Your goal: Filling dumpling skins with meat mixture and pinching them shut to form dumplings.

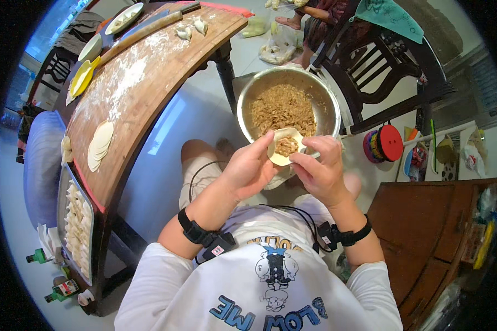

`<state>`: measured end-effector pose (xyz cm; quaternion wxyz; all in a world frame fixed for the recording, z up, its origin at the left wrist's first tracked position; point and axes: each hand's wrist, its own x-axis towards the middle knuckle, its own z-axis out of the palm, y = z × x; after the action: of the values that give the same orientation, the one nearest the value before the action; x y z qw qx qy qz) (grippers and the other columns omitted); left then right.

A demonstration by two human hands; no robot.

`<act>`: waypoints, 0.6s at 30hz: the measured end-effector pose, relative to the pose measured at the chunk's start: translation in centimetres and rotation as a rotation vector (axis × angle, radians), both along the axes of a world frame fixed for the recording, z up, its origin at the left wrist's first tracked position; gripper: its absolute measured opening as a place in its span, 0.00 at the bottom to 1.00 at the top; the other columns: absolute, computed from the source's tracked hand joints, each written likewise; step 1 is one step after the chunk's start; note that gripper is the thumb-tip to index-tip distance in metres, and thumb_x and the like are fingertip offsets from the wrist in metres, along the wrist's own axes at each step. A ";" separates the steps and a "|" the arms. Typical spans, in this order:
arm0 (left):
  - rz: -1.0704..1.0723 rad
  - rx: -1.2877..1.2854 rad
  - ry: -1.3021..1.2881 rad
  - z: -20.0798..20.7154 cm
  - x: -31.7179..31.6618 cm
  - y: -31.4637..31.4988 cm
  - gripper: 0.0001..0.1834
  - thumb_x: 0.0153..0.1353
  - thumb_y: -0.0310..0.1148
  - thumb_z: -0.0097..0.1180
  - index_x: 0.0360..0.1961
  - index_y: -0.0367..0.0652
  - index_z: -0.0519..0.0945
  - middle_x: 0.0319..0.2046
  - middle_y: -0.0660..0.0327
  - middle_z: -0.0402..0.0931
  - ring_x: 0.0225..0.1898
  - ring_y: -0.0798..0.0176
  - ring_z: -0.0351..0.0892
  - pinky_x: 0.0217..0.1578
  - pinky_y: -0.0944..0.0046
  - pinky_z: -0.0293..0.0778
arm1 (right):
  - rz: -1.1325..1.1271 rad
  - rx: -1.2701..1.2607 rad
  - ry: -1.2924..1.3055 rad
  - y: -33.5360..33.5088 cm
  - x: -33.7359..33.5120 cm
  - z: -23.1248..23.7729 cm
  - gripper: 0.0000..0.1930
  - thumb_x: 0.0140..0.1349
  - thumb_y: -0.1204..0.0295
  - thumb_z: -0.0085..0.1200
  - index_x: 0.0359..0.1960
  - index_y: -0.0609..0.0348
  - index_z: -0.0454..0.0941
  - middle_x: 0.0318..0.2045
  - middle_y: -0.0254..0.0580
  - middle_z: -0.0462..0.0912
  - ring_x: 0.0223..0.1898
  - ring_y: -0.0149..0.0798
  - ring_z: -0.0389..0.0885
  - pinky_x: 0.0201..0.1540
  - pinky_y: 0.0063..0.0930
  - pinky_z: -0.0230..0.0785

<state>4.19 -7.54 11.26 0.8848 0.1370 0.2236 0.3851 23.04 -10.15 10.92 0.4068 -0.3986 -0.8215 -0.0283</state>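
My left hand cradles a round dumpling wrapper on its fingers, with the thumb at the wrapper's left edge. A small heap of minced filling lies in the middle of the wrapper. My right hand pinches the wrapper's right edge between thumb and fingers. The wrapper is still open, its rim slightly raised. Just beyond my hands stands a large steel bowl holding a mass of brown minced filling.
On the left, a floured wooden board bears stacked wrappers, a rolling pin and two dumplings. A tray of dumplings sits below it. A dark chair and another person's leg are beyond; a brown cabinet is right.
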 end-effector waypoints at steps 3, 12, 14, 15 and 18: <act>-0.015 0.049 0.017 0.4 -0.1 -0.6 0.23 0.76 0.41 0.32 0.63 0.37 0.65 0.58 0.54 0.70 0.59 0.60 0.70 0.61 0.57 0.66 | 0.000 -0.014 0.022 0.0 -0.7 1.0 0.14 0.42 0.73 0.68 0.34 0.49 0.81 0.45 0.37 0.75 0.47 0.44 0.74 0.51 0.41 0.64; -0.016 0.347 0.227 1.5 -0.5 -1.5 0.24 0.67 0.27 0.53 0.63 0.39 0.65 0.55 0.58 0.72 0.56 0.67 0.72 0.57 0.63 0.69 | -0.087 -0.372 0.422 -0.2 -1.4 2.8 0.09 0.48 0.74 0.67 0.31 0.53 0.81 0.46 0.43 0.74 0.50 0.46 0.71 0.53 0.38 0.64; -0.021 0.447 0.312 2.1 -0.7 -1.7 0.27 0.63 0.24 0.57 0.63 0.39 0.65 0.54 0.59 0.73 0.54 0.68 0.73 0.56 0.65 0.71 | -0.065 -0.401 0.504 0.0 -1.4 2.6 0.08 0.50 0.75 0.67 0.31 0.56 0.81 0.47 0.44 0.73 0.50 0.45 0.71 0.54 0.35 0.64; -0.009 0.478 0.359 2.4 -0.7 -1.7 0.26 0.62 0.23 0.58 0.62 0.38 0.67 0.51 0.59 0.74 0.52 0.68 0.76 0.53 0.67 0.73 | -0.064 -0.425 0.520 0.0 -1.4 2.9 0.08 0.50 0.75 0.67 0.31 0.56 0.81 0.47 0.44 0.73 0.51 0.44 0.71 0.55 0.34 0.64; 0.010 0.554 0.410 2.9 -0.5 -1.7 0.24 0.62 0.21 0.58 0.60 0.37 0.69 0.48 0.59 0.77 0.47 0.68 0.79 0.49 0.68 0.75 | -0.066 -0.446 0.558 -0.2 -1.4 3.1 0.08 0.50 0.75 0.67 0.31 0.56 0.81 0.47 0.43 0.73 0.51 0.43 0.71 0.55 0.33 0.64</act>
<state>3.66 -9.19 14.18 0.7487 0.4454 0.2846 0.4001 21.59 -10.30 13.99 0.5175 -0.4961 -0.6513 0.2486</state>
